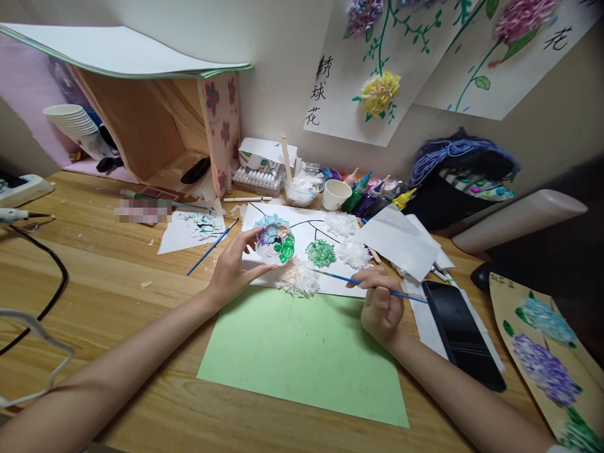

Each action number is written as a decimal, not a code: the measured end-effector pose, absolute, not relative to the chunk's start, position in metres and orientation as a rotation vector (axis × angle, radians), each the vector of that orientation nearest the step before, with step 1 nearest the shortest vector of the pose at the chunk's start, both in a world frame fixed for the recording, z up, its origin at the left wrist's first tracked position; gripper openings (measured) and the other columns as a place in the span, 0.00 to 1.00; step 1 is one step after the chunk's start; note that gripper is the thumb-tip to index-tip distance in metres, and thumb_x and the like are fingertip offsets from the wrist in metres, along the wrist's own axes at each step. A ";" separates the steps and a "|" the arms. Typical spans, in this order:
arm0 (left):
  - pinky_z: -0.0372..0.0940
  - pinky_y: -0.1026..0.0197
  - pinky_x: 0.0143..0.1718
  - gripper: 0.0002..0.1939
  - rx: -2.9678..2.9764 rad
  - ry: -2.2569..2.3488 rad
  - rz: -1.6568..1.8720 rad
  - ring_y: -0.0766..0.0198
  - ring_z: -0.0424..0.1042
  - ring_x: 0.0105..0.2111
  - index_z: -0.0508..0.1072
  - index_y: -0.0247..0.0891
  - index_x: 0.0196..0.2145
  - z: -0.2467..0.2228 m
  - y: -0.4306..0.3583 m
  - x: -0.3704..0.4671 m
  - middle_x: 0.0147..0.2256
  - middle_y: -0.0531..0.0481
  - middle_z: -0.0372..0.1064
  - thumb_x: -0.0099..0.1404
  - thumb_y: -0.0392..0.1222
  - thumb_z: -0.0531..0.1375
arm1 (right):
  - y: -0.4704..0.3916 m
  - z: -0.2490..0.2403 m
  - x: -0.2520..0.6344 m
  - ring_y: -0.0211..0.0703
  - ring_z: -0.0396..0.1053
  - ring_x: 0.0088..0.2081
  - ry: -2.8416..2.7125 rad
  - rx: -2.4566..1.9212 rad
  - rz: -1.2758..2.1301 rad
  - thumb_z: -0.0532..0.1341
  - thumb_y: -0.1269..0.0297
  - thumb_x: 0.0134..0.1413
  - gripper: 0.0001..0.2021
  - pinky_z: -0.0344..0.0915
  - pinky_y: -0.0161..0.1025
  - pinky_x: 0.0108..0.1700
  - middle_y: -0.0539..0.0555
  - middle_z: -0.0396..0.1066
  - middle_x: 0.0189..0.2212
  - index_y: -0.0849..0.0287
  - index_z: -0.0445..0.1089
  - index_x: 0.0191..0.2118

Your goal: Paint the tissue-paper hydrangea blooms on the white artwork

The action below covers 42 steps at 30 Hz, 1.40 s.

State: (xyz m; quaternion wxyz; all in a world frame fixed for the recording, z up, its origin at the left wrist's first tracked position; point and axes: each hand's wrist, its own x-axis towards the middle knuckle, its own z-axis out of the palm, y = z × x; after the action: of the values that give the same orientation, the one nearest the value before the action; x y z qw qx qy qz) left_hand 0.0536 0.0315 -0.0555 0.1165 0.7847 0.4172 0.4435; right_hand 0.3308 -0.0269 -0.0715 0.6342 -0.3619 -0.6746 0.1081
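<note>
Head view: a pale-green rectangular paper sheet (pixel 302 358) lies toward the wooden worktop's (pixel 117 283) near edge. Beyond, the right hand (pixel 382 305) curls around a slim blue paintbrush (pixel 342 278); the left hand (pixel 236 261), thumb and fingers parted, grips a small round paint-daubed palette (pixel 271 255), partly hiding a white paper picture (pixel 335 288) with ruffled green (pixel 321 253) and white paper flowers (pixel 353 253). Coloured squeeze bottles (pixel 363 196) line the far edge.

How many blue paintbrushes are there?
2. One blue paintbrush is in the right hand; a second blue paintbrush lies on the wooden table near the paint-smeared paper. Others may be hidden under papers.
</note>
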 end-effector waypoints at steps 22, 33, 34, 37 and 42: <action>0.68 0.55 0.43 0.36 2.348 1.054 1.176 0.57 0.71 0.41 0.60 0.43 0.60 -0.054 0.031 0.054 0.45 0.44 0.70 0.57 0.50 0.66 | -0.025 -0.064 0.326 0.48 0.70 0.47 -1.839 -0.953 0.275 0.46 0.63 0.66 0.17 0.69 0.49 0.45 0.55 0.75 0.44 0.51 0.68 0.52; 0.66 0.57 0.43 0.35 2.279 1.169 1.235 0.59 0.69 0.40 0.61 0.41 0.58 -0.054 0.032 0.054 0.46 0.44 0.70 0.56 0.50 0.67 | -0.026 -0.068 0.327 0.47 0.73 0.39 -1.600 -0.892 0.257 0.50 0.65 0.65 0.10 0.68 0.46 0.38 0.54 0.75 0.34 0.53 0.68 0.41; 0.66 0.57 0.43 0.35 2.239 1.220 1.262 0.59 0.69 0.40 0.62 0.41 0.58 -0.054 0.033 0.054 0.46 0.44 0.70 0.56 0.50 0.67 | -0.026 -0.069 0.326 0.46 0.73 0.36 -1.560 -0.876 0.280 0.50 0.65 0.64 0.09 0.67 0.45 0.35 0.53 0.74 0.32 0.54 0.67 0.39; 0.66 0.58 0.44 0.33 2.099 1.365 1.323 0.60 0.69 0.40 0.63 0.40 0.56 -0.053 0.036 0.053 0.46 0.45 0.69 0.55 0.49 0.68 | -0.028 -0.071 0.324 0.43 0.72 0.30 -1.518 -0.790 0.330 0.51 0.64 0.64 0.07 0.64 0.42 0.31 0.50 0.72 0.27 0.54 0.65 0.37; 0.66 0.59 0.42 0.32 2.009 1.413 1.346 0.61 0.69 0.38 0.65 0.40 0.55 -0.054 0.039 0.053 0.43 0.46 0.70 0.55 0.47 0.68 | -0.034 -0.074 0.324 0.41 0.70 0.26 -1.644 -0.661 0.273 0.50 0.65 0.64 0.07 0.63 0.42 0.30 0.50 0.73 0.28 0.53 0.64 0.38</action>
State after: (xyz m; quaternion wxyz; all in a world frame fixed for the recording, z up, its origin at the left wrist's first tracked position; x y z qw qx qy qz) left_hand 0.0533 0.0388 -0.0539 0.1697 0.7068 0.4971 0.4738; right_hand 0.3243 -0.0341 -0.0740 0.6244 -0.2880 -0.7163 0.1189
